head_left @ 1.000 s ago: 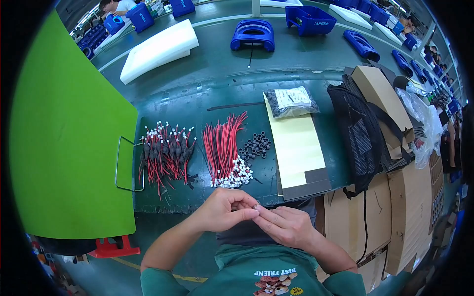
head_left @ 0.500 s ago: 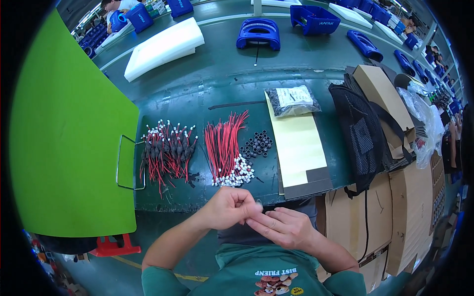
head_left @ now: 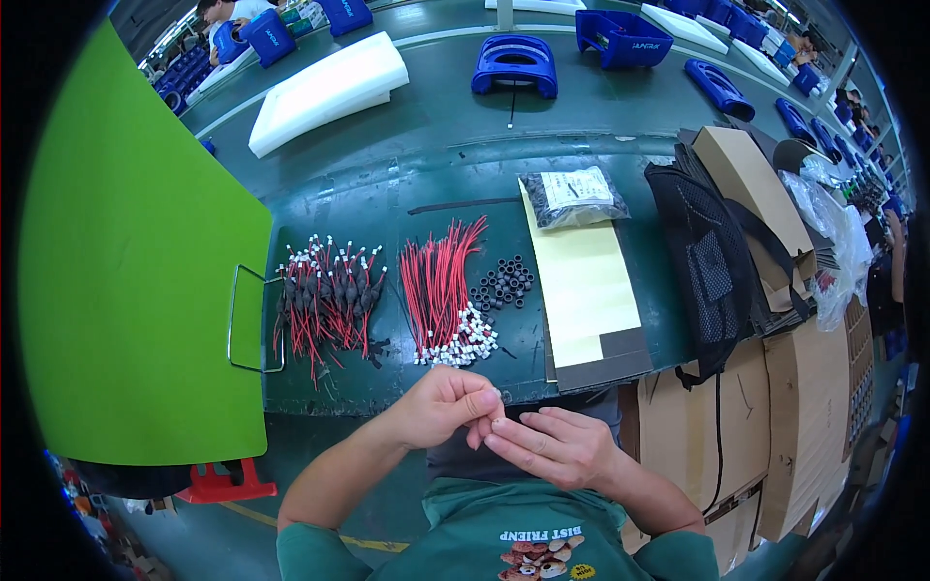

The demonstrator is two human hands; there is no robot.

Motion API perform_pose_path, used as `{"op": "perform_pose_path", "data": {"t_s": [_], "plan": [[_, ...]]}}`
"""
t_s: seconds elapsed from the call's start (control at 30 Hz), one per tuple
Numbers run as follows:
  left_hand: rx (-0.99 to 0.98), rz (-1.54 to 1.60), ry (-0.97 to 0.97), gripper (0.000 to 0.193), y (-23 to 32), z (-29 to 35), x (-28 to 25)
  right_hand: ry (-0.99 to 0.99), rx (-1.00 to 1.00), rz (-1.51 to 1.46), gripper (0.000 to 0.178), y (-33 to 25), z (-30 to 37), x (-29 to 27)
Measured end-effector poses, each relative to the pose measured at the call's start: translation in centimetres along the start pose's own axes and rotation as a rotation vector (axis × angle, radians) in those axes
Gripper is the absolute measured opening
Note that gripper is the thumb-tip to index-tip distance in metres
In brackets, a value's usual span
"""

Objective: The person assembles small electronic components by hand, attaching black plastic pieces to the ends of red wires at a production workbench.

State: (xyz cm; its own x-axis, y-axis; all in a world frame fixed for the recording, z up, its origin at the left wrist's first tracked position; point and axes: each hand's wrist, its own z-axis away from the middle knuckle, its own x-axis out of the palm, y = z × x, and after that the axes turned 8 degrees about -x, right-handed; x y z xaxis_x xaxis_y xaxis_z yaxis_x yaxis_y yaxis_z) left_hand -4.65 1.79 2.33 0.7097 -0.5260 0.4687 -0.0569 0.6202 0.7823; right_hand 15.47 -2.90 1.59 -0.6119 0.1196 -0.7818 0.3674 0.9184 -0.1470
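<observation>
Just off the front edge of the table, my left hand [head_left: 448, 409] is closed in a pinch; a tiny pale bit shows at its fingertips, too small to name. My right hand [head_left: 554, 447] meets it from the right, fingers pressed together, and whatever they hold is hidden. Straight beyond my hands lies a bundle of red and black wires [head_left: 438, 281] with white connectors [head_left: 463, 339] at the near end. Small black rings [head_left: 502, 283] are heaped to its right. Farther left lies a group of wires with black bulging sleeves [head_left: 329, 290].
A bag of black parts [head_left: 573, 197] rests on a yellow sheet [head_left: 586, 281]. Left stands a green panel [head_left: 145, 252] beside a metal wire frame [head_left: 232, 324]. Right are a black mesh bag [head_left: 712, 271] and cardboard boxes [head_left: 707, 426]. White foam [head_left: 329, 92] and blue housings [head_left: 515, 68] lie on the far belt.
My fingertips have drawn slightly apart, and the left fingers have shifted their pinch. On the far belt the foam and blue housings have slid a little to the right.
</observation>
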Motion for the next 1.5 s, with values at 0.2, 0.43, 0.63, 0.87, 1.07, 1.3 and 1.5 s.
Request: {"op": "perform_pose_path", "data": {"t_s": [0.2,0.43,0.63,0.87,1.07,1.3,1.5], "plan": [[-0.057,-0.191,-0.001,0.01,0.9,0.4,-0.5,-0.026,0.002,0.001,0.032,0.2,0.1,0.0],[-0.023,-0.149,-0.019,0.012,1.0,0.6,-0.7,-0.025,-0.014,0.012,0.036,0.2,0.5,0.3],[-0.055,-0.225,0.003,0.012,0.9,0.3,-0.9,-0.032,-0.026,0.022,0.036,0.3,0.6,0.4],[-0.058,-0.189,-0.017,0.012,0.9,0.4,-0.9,-0.01,-0.04,0.02,0.035,0.5,0.5,0.4],[-0.068,-0.201,-0.012,0.012,1.2,0.4,-0.8,-0.019,-0.025,0.002,0.036,0.4,0.4,0.2],[-0.041,-0.191,-0.013,0.012,0.8,0.4,-1.0,-0.013,-0.037,0.012,0.037,0.5,0.4,0.3],[0.019,-0.157,0.016,0.011,0.7,0.2,-0.7,-0.016,-0.007,0.009,0.038,0.5,0.4,0.3]]}}
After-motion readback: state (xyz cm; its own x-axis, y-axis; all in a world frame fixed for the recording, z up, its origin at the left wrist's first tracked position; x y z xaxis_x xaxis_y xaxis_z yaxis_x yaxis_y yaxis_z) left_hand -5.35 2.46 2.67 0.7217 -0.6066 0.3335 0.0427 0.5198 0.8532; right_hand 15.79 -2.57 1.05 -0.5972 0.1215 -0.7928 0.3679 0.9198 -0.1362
